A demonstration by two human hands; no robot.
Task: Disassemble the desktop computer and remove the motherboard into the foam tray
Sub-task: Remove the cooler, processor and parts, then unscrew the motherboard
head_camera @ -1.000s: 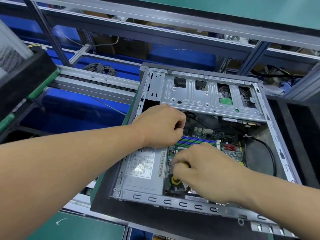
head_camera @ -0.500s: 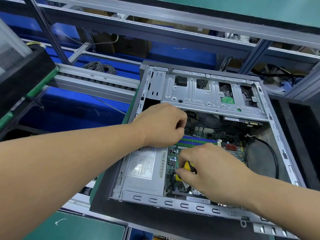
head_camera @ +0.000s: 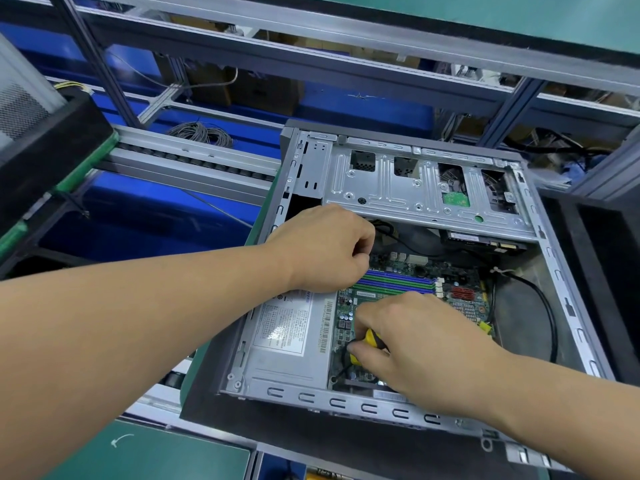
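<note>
While L hand (head_camera: 325, 249) stays clenched, R hand (head_camera: 415, 344) w/ yellow screwdriver (head_camera: 367, 344) gripped, now lower over motherboard (head_camera: 415, 271).

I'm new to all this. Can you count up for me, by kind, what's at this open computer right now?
Hands: 2, the left hand and the right hand
Screwdriver: 1, held in the right hand
Computer case: 1
Motherboard: 1
Power supply: 1
Total: 6

Two hands (head_camera: 329, 249), one computer case (head_camera: 540, 237), one screwdriver (head_camera: 369, 342)
</note>
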